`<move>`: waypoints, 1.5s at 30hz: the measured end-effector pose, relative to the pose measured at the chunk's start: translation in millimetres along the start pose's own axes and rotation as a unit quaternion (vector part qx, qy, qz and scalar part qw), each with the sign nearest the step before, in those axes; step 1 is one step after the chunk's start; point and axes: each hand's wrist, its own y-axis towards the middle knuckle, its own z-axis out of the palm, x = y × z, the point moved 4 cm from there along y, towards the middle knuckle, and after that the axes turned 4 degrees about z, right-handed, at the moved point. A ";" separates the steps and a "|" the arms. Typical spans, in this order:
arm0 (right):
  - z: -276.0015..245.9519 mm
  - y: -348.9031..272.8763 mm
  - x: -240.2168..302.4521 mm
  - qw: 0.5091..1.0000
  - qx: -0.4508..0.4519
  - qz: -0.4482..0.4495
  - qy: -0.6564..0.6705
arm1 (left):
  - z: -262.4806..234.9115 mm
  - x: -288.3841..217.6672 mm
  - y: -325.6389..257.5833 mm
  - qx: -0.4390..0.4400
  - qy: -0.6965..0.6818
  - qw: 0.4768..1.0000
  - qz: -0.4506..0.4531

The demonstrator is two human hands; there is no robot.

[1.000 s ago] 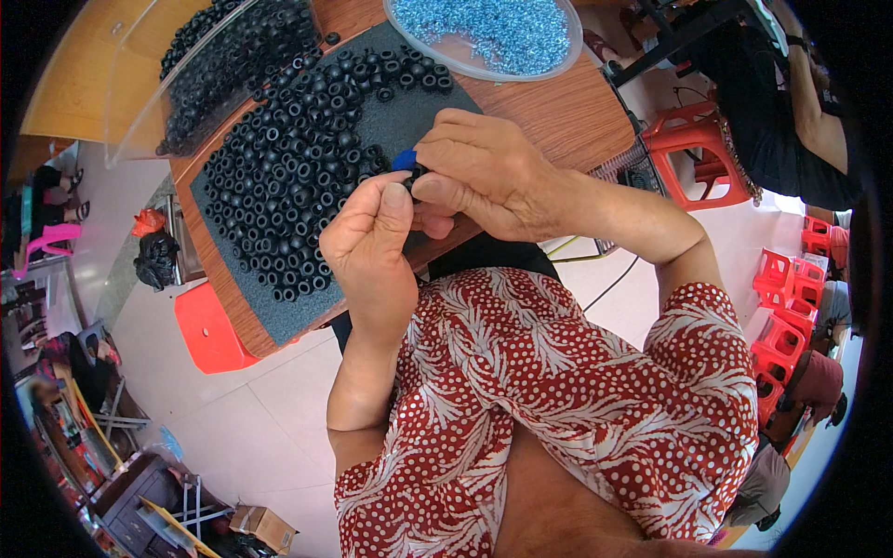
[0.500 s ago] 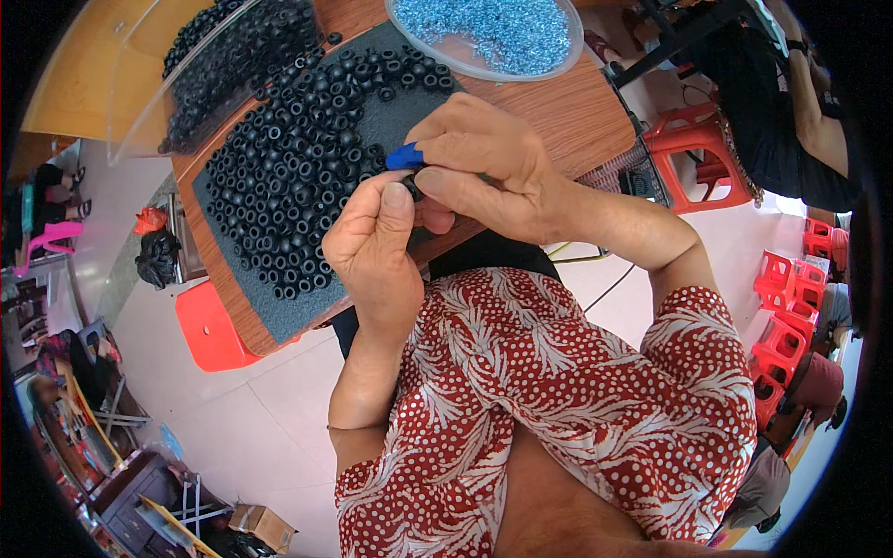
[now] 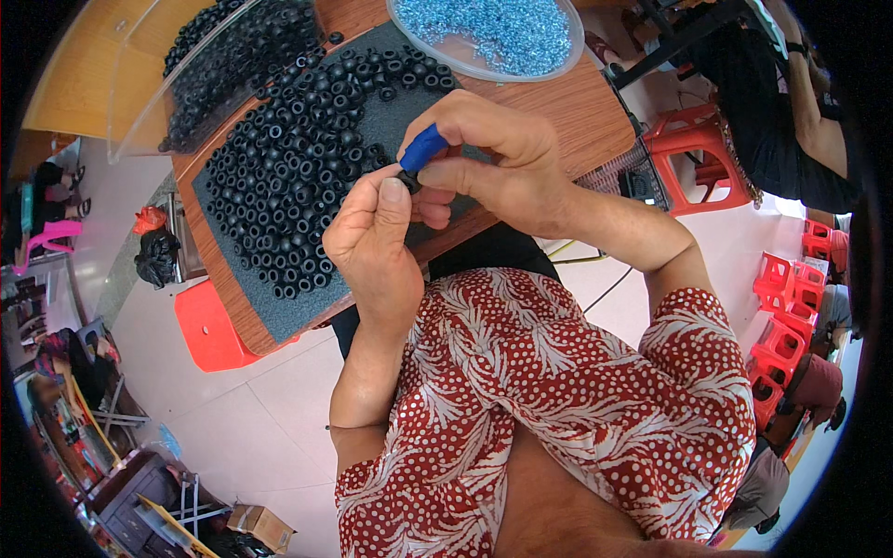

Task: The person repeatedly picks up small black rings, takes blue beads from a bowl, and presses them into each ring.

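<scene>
My right hand (image 3: 488, 153) grips a small tool with a blue handle (image 3: 424, 147), its tip pointing down to the left. My left hand (image 3: 370, 237) pinches a small black ring part (image 3: 406, 178) right at the tool's tip. Both hands hover over a dark grey foam mat (image 3: 279, 307) covered with several black rubber rings (image 3: 279, 177). What lies between the left fingertips is mostly hidden.
A clear plastic bin (image 3: 200, 65) holds more black rings at the back left. A round clear dish of small blue-silver screws (image 3: 488, 33) sits at the back. The wooden table (image 3: 586, 102) stands over a red stool (image 3: 209, 330). Red stools (image 3: 698, 153) and another person (image 3: 800, 112) are on the right.
The blue-handled tool has come further out of my right hand and tilted up. Both hands stay pressed together over the mat.
</scene>
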 end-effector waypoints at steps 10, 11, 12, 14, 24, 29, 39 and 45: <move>0.4 0.3 -5.0 0.997 -0.070 -0.003 0.022 | -1.3 3.9 -0.8 -0.014 0.002 1.000 0.015; 0.7 0.0 -3.4 0.997 -0.071 -0.004 0.022 | -1.9 5.4 -1.0 -0.017 0.005 1.000 0.014; 1.1 0.0 -3.1 0.996 -0.064 0.025 0.048 | -2.0 6.4 -1.1 -0.016 0.005 1.000 0.014; -0.3 1.3 -5.1 0.994 -0.056 0.053 0.074 | -2.0 7.0 -1.8 -0.019 0.008 1.000 0.020; -0.6 -1.6 4.6 0.954 -0.089 -0.150 -0.245 | 1.4 7.2 -1.8 -0.004 -0.040 0.999 -0.009; 0.4 -2.3 3.6 0.953 -0.083 -0.147 -0.252 | 0.6 8.5 -1.9 -0.005 -0.050 0.999 -0.018; 6.5 -3.9 -6.1 0.911 -0.111 -0.242 -0.314 | 3.7 15.0 -5.7 -0.044 0.001 0.999 -0.010; 1.1 -2.9 -7.4 0.939 -0.092 -0.174 -0.283 | 3.3 12.7 -3.3 -0.042 -0.034 0.998 -0.038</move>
